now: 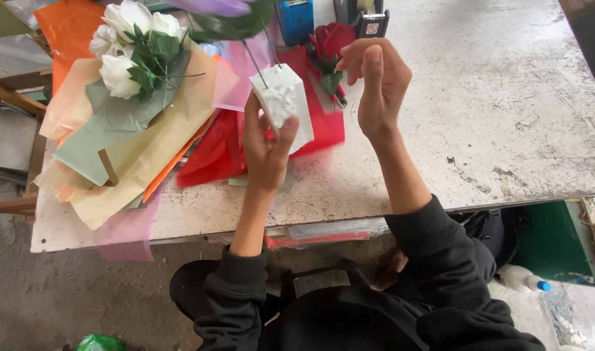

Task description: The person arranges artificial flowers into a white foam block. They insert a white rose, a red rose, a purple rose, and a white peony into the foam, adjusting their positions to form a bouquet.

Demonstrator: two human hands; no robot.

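Above table edge (pixel 479 162): white foam block (pixel 284 104) raised, gripped in left hand (pixel 264 146), two wire stems (pixel 264 55) stuck in top. Right hand (pixel 375 81) beside block, empty, fingers loosely curled. Stem-setting step, likely; next calls for steady block. Behind: red rose (pixel 329 40), white bouquet (pixel 134 40) in wrapping paper.

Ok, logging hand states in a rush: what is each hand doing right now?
Left hand: closed around the white foam block, which has wire stems stuck in its top.
Right hand: raised, fingers loosely curled, nothing visible in it.
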